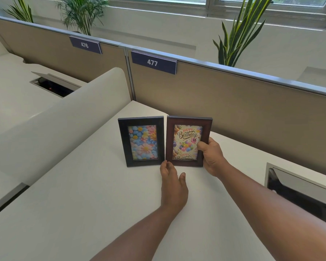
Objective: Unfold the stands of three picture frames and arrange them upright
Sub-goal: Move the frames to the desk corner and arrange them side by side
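Two picture frames stand upright side by side on the white bench (83,185) at desk 477. My right hand (211,157) grips the right edge of the brown birthday frame (188,121), thumb over its front. My left hand (172,185), fingers loosely spread, touches the frames' lower corners beside the black flower frame (123,142).

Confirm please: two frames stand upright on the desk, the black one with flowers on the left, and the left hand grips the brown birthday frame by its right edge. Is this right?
Not quite. The head view shows the right hand has the grip on the brown birthday frame at its right edge. The left hand is open, fingertips at the frames' bottom corners. The black flower frame does stand on the left of the desk.
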`<move>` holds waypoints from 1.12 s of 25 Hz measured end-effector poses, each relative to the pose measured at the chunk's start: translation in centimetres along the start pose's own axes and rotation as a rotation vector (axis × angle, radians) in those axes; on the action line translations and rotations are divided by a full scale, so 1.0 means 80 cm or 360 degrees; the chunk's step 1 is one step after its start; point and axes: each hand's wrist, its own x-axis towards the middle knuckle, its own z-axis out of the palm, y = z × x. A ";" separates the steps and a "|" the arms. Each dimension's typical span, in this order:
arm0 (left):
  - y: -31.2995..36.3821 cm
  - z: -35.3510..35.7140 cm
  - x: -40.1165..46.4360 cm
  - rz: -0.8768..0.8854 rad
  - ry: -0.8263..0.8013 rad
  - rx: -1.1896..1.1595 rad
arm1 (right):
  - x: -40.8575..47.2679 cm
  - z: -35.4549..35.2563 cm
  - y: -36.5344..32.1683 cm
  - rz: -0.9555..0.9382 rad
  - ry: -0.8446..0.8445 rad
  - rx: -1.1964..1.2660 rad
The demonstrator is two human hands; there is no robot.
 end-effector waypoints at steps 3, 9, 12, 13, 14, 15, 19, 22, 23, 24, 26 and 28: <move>-0.002 0.001 0.000 -0.0003 -0.0004 0.0004 | 0.002 0.001 0.002 0.0007 0.0013 0.0004; -0.005 0.002 0.002 -0.0015 -0.0001 -0.0002 | 0.000 -0.001 0.002 -0.0008 0.0007 -0.0014; -0.006 -0.001 -0.002 -0.0020 -0.0004 -0.0017 | -0.015 -0.008 0.001 -0.0079 0.0039 -0.0026; -0.005 -0.003 -0.005 -0.0031 -0.0014 0.0000 | -0.024 -0.013 0.000 -0.0097 0.0062 -0.0055; -0.003 -0.005 -0.009 -0.0042 -0.0036 0.0020 | -0.035 -0.019 0.000 -0.0105 0.0084 -0.0107; 0.001 -0.010 -0.017 -0.0053 -0.0075 0.0032 | -0.050 -0.026 -0.001 -0.0111 0.0103 -0.0177; 0.018 -0.027 -0.057 -0.0078 -0.0253 0.0080 | -0.136 -0.058 -0.005 -0.0143 0.0110 -0.0630; 0.039 -0.028 -0.104 0.0038 -0.0440 0.0137 | -0.221 -0.089 -0.020 -0.0212 0.0054 -0.1257; 0.051 -0.025 -0.127 0.0121 -0.0571 0.0134 | -0.252 -0.105 -0.028 -0.0226 0.0038 -0.1504; 0.066 -0.021 -0.153 0.0204 -0.0728 0.0134 | -0.284 -0.123 -0.036 -0.0218 0.0026 -0.1744; 0.097 -0.006 -0.203 0.0331 -0.1071 0.0172 | -0.339 -0.157 -0.048 -0.0163 0.0033 -0.2114; 0.128 0.013 -0.252 0.0447 -0.1357 0.0210 | -0.392 -0.196 -0.056 -0.0112 0.0099 -0.2303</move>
